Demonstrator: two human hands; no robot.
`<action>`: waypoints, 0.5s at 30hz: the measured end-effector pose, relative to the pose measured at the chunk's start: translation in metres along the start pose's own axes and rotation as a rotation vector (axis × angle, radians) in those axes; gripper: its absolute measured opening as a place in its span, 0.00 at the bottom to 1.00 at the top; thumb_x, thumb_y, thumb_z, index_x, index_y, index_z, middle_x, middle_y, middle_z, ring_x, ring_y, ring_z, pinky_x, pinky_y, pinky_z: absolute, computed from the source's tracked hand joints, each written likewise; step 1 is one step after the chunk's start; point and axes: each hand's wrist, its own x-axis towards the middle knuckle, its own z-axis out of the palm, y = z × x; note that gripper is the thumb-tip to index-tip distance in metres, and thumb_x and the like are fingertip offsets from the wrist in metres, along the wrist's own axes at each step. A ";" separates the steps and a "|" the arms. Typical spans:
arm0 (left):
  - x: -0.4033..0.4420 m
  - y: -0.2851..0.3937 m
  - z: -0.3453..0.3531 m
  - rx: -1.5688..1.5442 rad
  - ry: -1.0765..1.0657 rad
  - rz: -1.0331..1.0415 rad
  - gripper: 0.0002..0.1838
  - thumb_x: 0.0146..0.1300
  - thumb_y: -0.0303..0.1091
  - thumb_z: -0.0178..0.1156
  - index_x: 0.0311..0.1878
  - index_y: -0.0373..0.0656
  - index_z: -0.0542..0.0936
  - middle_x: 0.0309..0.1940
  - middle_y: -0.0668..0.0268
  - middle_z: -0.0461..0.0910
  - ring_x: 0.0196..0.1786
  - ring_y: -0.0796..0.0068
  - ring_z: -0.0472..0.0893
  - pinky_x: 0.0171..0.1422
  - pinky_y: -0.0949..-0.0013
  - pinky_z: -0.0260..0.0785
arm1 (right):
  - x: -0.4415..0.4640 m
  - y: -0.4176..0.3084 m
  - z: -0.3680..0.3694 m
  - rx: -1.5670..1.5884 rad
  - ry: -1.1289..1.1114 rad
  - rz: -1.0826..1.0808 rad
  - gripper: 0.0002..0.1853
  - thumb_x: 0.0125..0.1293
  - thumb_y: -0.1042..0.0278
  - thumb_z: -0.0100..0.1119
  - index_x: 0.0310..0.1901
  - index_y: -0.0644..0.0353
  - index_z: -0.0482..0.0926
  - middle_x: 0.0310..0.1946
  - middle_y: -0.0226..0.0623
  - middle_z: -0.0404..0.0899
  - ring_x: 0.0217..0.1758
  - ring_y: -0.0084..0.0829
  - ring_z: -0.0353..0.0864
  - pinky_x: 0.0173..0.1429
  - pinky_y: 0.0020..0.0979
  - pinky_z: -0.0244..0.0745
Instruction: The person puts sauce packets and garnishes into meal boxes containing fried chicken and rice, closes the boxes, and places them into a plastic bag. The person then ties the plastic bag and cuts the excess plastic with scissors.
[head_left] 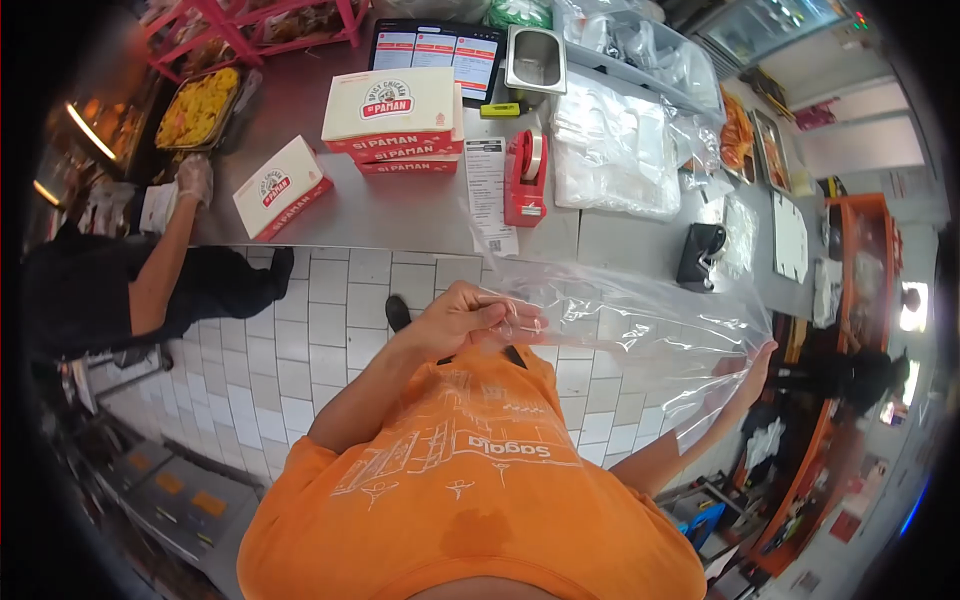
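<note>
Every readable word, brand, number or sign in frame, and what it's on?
"SPICY CHICKEN SI PAMAN": lid of the top box.
"SI PAMAN": red sides of the stacked boxes.
"Sagala", probably: orange shirt.
Lone box: similar logo, partly blurred.
Tablet, receipt: print too small to read; no numbers legible.
Clear plastic: no text visible.

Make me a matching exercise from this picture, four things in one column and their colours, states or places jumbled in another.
1. clear plastic
2. tape dispenser
3. receipt
4. tablet

A. lit screen
B. spans from left hand to right hand
C. red
D. white, with print

Pairs: 1-B, 2-C, 3-D, 4-A
</note>
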 end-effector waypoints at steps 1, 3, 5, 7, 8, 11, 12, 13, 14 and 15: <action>-0.006 -0.009 -0.020 -0.006 -0.050 -0.010 0.21 0.73 0.41 0.60 0.52 0.28 0.82 0.45 0.49 0.86 0.50 0.61 0.87 0.55 0.63 0.81 | -0.014 0.013 -0.011 -0.011 -0.010 -0.002 0.39 0.69 0.34 0.59 0.69 0.60 0.72 0.59 0.40 0.75 0.54 0.29 0.76 0.52 0.31 0.75; -0.024 -0.009 -0.043 0.020 -0.026 -0.059 0.19 0.70 0.41 0.63 0.47 0.29 0.84 0.42 0.52 0.87 0.46 0.63 0.87 0.50 0.65 0.81 | -0.064 0.019 -0.011 0.020 0.036 -0.031 0.34 0.71 0.38 0.60 0.65 0.58 0.75 0.53 0.36 0.76 0.50 0.25 0.76 0.46 0.29 0.75; -0.031 0.001 -0.057 0.081 -0.012 -0.080 0.18 0.68 0.41 0.66 0.42 0.30 0.85 0.38 0.56 0.87 0.41 0.66 0.87 0.45 0.67 0.80 | -0.092 0.024 -0.011 0.047 0.041 -0.079 0.28 0.73 0.43 0.60 0.60 0.58 0.76 0.44 0.32 0.78 0.44 0.24 0.77 0.42 0.27 0.74; -0.045 0.008 -0.062 0.145 0.014 -0.057 0.17 0.68 0.39 0.67 0.43 0.30 0.86 0.36 0.58 0.86 0.33 0.74 0.85 0.32 0.72 0.77 | -0.112 0.038 -0.023 -0.173 -0.045 -0.139 0.20 0.75 0.50 0.59 0.56 0.58 0.77 0.37 0.29 0.78 0.39 0.24 0.78 0.40 0.26 0.74; -0.052 0.016 -0.056 0.150 0.004 -0.063 0.17 0.68 0.39 0.67 0.43 0.30 0.86 0.36 0.58 0.86 0.33 0.74 0.85 0.32 0.72 0.77 | -0.128 0.042 -0.021 -0.366 -0.085 -0.178 0.16 0.76 0.54 0.58 0.53 0.58 0.77 0.34 0.28 0.78 0.37 0.23 0.78 0.38 0.25 0.73; -0.063 0.041 -0.044 0.090 0.112 -0.030 0.16 0.69 0.39 0.67 0.40 0.31 0.87 0.32 0.63 0.84 0.26 0.81 0.79 0.29 0.74 0.72 | -0.197 0.011 0.022 -0.621 0.135 -0.347 0.11 0.75 0.62 0.58 0.50 0.60 0.76 0.36 0.33 0.80 0.37 0.23 0.78 0.40 0.25 0.73; -0.063 0.040 -0.051 0.227 0.162 -0.032 0.14 0.69 0.37 0.67 0.40 0.32 0.86 0.31 0.65 0.84 0.28 0.83 0.78 0.30 0.75 0.72 | -0.205 0.008 0.030 -0.671 0.216 -0.526 0.10 0.74 0.64 0.58 0.50 0.61 0.76 0.38 0.34 0.82 0.37 0.23 0.79 0.41 0.25 0.73; -0.065 0.039 -0.055 0.364 0.217 -0.037 0.13 0.68 0.36 0.68 0.40 0.33 0.86 0.31 0.66 0.84 0.29 0.84 0.78 0.31 0.75 0.71 | -0.211 0.005 0.040 -0.485 -0.041 -0.425 0.11 0.74 0.64 0.59 0.51 0.61 0.76 0.39 0.36 0.82 0.38 0.24 0.80 0.42 0.26 0.74; -0.063 0.041 -0.049 0.368 0.227 -0.028 0.13 0.68 0.36 0.68 0.40 0.33 0.86 0.31 0.66 0.84 0.29 0.84 0.78 0.31 0.75 0.71 | -0.217 0.001 0.052 -0.295 -0.294 -0.317 0.13 0.73 0.65 0.60 0.53 0.62 0.76 0.41 0.37 0.83 0.39 0.25 0.81 0.43 0.27 0.75; -0.057 0.043 -0.036 0.339 0.246 0.050 0.11 0.67 0.35 0.69 0.38 0.34 0.86 0.29 0.68 0.83 0.29 0.85 0.77 0.31 0.76 0.71 | -0.230 -0.007 0.072 -0.309 -0.544 -0.268 0.13 0.72 0.66 0.61 0.54 0.62 0.76 0.41 0.37 0.83 0.41 0.26 0.82 0.44 0.27 0.76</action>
